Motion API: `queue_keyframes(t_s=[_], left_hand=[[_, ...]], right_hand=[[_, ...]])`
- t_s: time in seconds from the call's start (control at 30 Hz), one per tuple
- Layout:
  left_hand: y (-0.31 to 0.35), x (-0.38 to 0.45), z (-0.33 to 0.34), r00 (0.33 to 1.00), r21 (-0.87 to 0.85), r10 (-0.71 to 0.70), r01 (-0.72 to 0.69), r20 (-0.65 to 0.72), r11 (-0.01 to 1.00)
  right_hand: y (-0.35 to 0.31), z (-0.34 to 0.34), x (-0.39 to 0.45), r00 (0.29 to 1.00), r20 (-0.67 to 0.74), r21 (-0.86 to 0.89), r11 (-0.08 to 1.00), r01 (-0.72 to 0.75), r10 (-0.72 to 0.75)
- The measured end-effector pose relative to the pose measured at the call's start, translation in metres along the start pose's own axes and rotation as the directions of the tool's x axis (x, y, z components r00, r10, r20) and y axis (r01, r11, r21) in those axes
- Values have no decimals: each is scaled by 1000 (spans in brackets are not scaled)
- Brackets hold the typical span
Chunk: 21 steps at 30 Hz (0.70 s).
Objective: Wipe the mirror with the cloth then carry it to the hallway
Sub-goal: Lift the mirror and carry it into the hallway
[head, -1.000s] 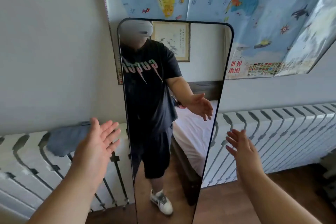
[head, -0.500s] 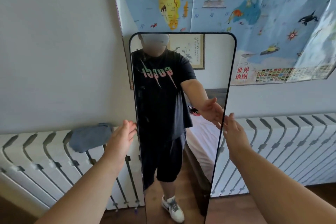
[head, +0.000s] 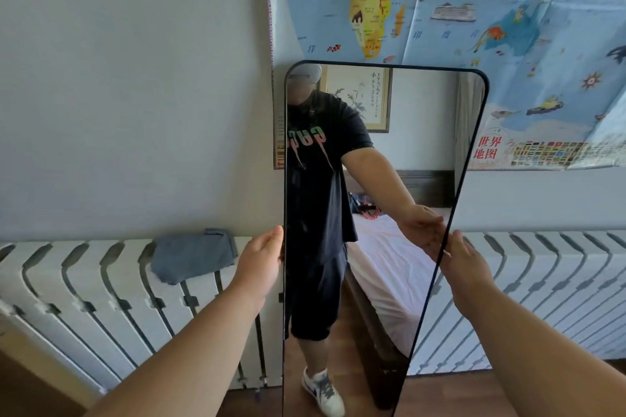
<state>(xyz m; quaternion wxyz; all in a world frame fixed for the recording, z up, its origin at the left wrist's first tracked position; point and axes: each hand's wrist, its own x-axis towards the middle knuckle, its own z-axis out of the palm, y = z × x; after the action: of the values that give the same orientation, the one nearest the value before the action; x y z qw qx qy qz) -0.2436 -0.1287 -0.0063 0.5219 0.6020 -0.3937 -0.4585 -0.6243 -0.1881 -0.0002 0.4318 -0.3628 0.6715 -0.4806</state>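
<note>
A tall black-framed mirror [head: 406,152] leans against the wall and the white radiator cover. My left hand [head: 262,261] grips its left edge at about mid height, fingers hidden behind the frame. On the right edge sits my right hand [head: 465,264], thumb at the front and fingers wrapped behind. A folded grey-blue cloth [head: 193,256] lies on top of the radiator cover, left of the mirror and apart from both hands.
A white slatted radiator cover [head: 555,284] runs along the wall behind the mirror. A world map poster [head: 474,10] hangs above. The floor [head: 447,396] is brown wood. The glass reflects a person, a bed and a framed picture.
Both hands have moved forward from open in mid-air and closed on the mirror's two side edges. The view has shifted downward and closer.
</note>
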Motion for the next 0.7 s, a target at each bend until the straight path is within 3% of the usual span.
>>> queue_keyframes(t_s=[0.2,0.43,0.6,0.7], left_hand=[[-7,3,2,999,131,46,-42,-28,990],[-7,-6,2,994,212,77,-60,-74,975],[-4,-31,0,993,161,86,-72,-81,984],[-8,-56,-13,982,171,97,-69,-159,983]], right_hand=[[13,-2,0,990,10,1,990,142,-142],[19,-12,6,997,-35,63,996,70,-68],[20,-18,1,996,6,87,992,88,-88],[21,-14,1,990,92,81,992,98,-106]])
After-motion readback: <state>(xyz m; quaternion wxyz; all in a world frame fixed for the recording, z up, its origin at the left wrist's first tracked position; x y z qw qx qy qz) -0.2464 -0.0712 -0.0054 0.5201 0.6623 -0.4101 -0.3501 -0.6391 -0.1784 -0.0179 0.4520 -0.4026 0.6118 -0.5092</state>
